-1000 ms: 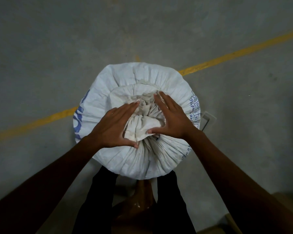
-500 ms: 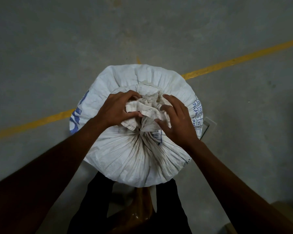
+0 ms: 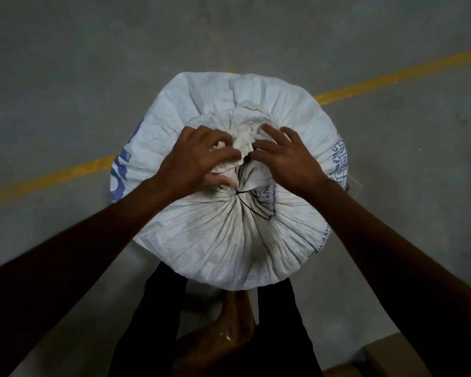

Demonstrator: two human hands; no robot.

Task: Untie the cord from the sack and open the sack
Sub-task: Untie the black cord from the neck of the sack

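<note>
A full white woven sack (image 3: pixel 223 240) with blue print stands on the floor in front of me, its mouth gathered into a bunched neck (image 3: pixel 244 144) at the top. A thin dark cord (image 3: pixel 249 206) is tied around the neck just below the bunch, with a loose end trailing toward me. My left hand (image 3: pixel 196 159) grips the left side of the bunched neck. My right hand (image 3: pixel 288 159) rests over the right side of the neck, fingers bent onto the cloth near the knot.
The grey concrete floor (image 3: pixel 93 63) has a yellow painted line (image 3: pixel 392 77) running diagonally behind the sack. My legs and a bare foot (image 3: pixel 223 330) are right below the sack. A cardboard box corner (image 3: pixel 392 355) sits at the lower right.
Both hands have shifted from flat around the folded neck to grasping the bunch. The bunch has been pushed away from me, exposing the dark cord below it.
</note>
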